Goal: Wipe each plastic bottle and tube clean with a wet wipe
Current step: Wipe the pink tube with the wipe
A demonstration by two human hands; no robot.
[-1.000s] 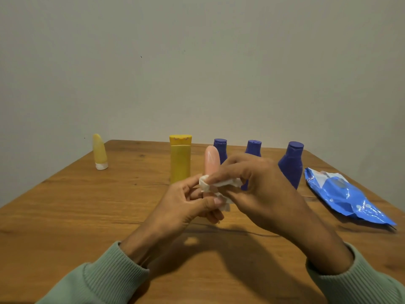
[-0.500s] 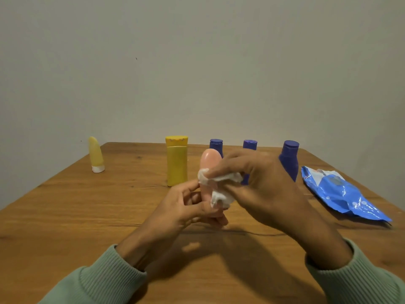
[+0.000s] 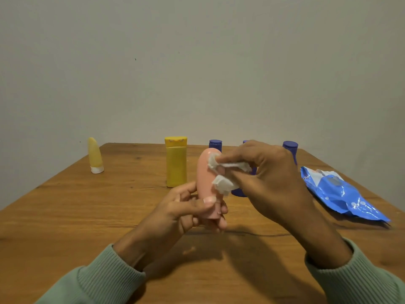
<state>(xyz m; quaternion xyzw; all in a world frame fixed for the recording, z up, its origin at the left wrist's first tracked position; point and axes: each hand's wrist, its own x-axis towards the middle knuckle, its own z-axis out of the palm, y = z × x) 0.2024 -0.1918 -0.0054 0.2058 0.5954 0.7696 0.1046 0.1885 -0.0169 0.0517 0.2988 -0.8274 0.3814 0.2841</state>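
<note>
Tube (image 3: 205,178), pink, gripped upright at cap end by L hand (image 3: 182,213) fingers; wet wipe (image 3: 224,185) pinched in R hand (image 3: 271,178) fingers, pressed on tube top, over bench (image 3: 87,216) centre.

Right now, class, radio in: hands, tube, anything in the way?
Left hand grips pink tube low, cap end down. Right hand pinches wet wipe against its upper part. Nothing blocking; yellow bottle stands behind, apart.

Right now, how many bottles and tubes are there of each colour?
Blue bottles: 3
Yellow bottle: 1
Pale yellow tube: 1
Pink tube: 1
Total: 6
</note>
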